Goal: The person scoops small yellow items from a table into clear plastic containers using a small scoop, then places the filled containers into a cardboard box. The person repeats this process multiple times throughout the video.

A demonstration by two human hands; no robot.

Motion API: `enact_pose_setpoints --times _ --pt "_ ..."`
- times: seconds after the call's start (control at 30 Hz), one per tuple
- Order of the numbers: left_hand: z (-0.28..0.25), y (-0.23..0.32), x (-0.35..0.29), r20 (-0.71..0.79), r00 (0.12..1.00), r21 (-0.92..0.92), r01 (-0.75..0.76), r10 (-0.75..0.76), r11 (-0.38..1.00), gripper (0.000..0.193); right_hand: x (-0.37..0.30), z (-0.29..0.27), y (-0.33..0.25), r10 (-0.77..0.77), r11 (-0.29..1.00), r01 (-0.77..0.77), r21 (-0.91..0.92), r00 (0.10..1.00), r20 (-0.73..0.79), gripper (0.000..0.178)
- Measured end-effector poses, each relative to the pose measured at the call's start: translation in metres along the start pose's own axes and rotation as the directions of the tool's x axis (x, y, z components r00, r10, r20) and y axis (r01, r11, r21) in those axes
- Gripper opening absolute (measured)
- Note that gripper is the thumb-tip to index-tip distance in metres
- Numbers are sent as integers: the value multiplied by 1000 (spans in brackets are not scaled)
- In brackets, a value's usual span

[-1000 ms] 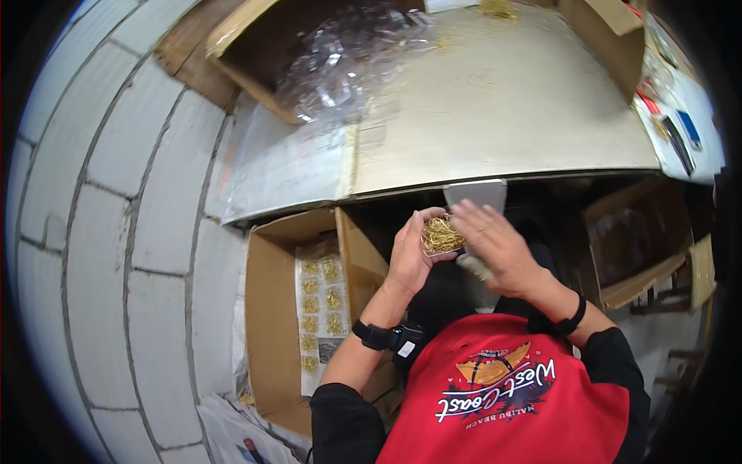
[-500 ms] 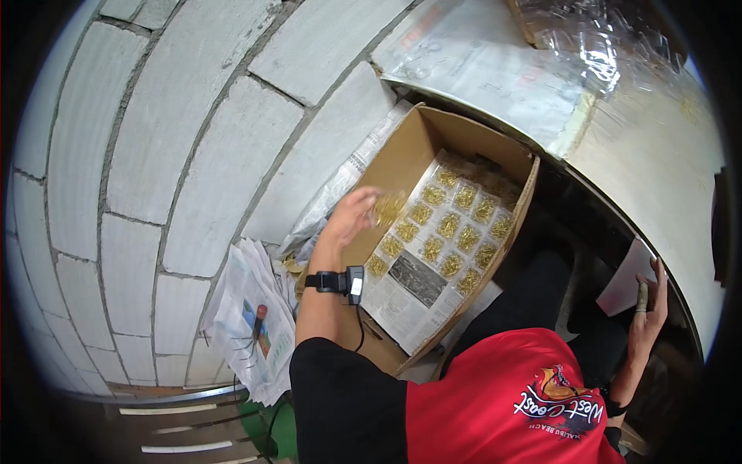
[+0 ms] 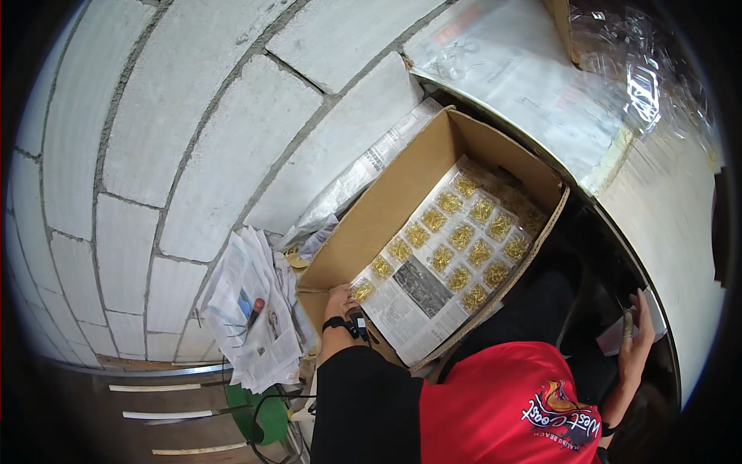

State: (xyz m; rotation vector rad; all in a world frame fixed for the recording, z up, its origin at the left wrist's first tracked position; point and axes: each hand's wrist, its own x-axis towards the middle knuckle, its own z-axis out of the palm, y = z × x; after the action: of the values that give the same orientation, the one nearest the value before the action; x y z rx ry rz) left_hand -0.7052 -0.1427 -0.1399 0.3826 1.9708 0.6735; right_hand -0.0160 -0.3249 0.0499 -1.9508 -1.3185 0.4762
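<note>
My left hand [image 3: 338, 300] is inside the cardboard box [image 3: 402, 193], low at its left wall. Its fingers are at a small clear plastic pack [image 3: 362, 290] of golden pieces, at the near end of the left row, and seem closed on its edge. Similar packs [image 3: 461, 236] lie in rows on a newspaper sheet [image 3: 394, 317] in the box. My right hand [image 3: 635, 336] rests by the table edge at the right, fingers stretched out, one wrapped in a pale covering. Beside it is a pale, pinkish flat-sided thing [image 3: 610, 340], partly hidden by the hand.
A table [image 3: 657, 185] with plastic sheeting [image 3: 502, 69] runs along the box's far right side. Clear plastic packaging [image 3: 649, 85] is heaped at the upper right. Crumpled newspapers [image 3: 247, 325] and a red-handled tool [image 3: 256, 309] are at the left, beside the block wall [image 3: 193, 178].
My left hand has moved down and toward me, and its pack now lies at the near end of the left row. My right hand has shifted slightly nearer. The whole view has shifted.
</note>
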Motion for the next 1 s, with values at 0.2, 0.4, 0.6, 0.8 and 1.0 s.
enact_pose_setpoints --times 0.2,0.4,0.6,0.8,1.0 --pt "17 -8 3 -475 876 -22 -102 79 995 13 9 4 -13 -27 1000 26 12 991 134 40" --pt "55 52 -64 68 776 925 -284 627 252 16 -3 -16 -9 10 999 -6 -49 996 87 40" --pt "87 133 -138 345 756 696 -604 557 389 26 49 -78 4 -220 946 208 -249 975 -21 32" --pt "217 258 -280 756 479 148 -789 446 596 39 102 -206 148 -58 863 -210 -460 863 -502 39" --pt "434 269 -417 938 19 -117 -923 346 366 22 206 -299 230 560 604 -742 -289 654 -509 44"
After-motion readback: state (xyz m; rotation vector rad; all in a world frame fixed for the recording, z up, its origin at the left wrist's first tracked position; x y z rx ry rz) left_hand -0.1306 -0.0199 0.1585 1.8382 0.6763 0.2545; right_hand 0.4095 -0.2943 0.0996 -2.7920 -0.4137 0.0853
